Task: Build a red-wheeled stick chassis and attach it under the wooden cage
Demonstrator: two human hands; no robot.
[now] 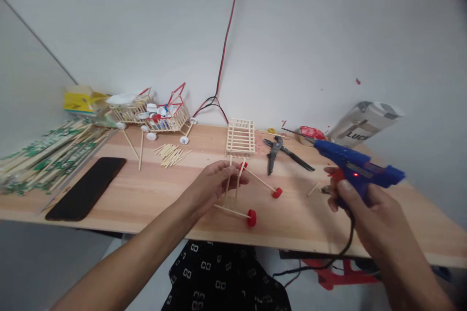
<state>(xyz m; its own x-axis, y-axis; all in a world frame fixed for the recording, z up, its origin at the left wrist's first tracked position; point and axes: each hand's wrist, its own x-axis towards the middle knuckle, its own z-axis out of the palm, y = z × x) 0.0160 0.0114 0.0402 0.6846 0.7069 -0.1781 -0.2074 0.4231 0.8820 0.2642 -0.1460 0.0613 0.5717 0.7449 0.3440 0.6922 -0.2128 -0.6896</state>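
My left hand [221, 180] is closed on a small wheeled frame [237, 189] made of thin wooden sticks, held at the front middle of the table. Red wheels [251, 217] sit on the ends of its axle sticks; a far left-hand part is hidden by my fingers. In my right hand [368, 209] is a blue hot glue gun [359, 165], raised above the table's right side with its red light lit and its nozzle toward the left. Behind the frame, a stick-built basket [240, 137] stands near the wall.
Pliers [279, 153] lie right of the basket. Short cut sticks [171, 155], a black phone [86, 188] and packaged chopsticks [51, 155] occupy the left. Two finished-looking stick carts [170, 119] stand at the back. The glue gun's cord [328, 265] hangs over the front edge.
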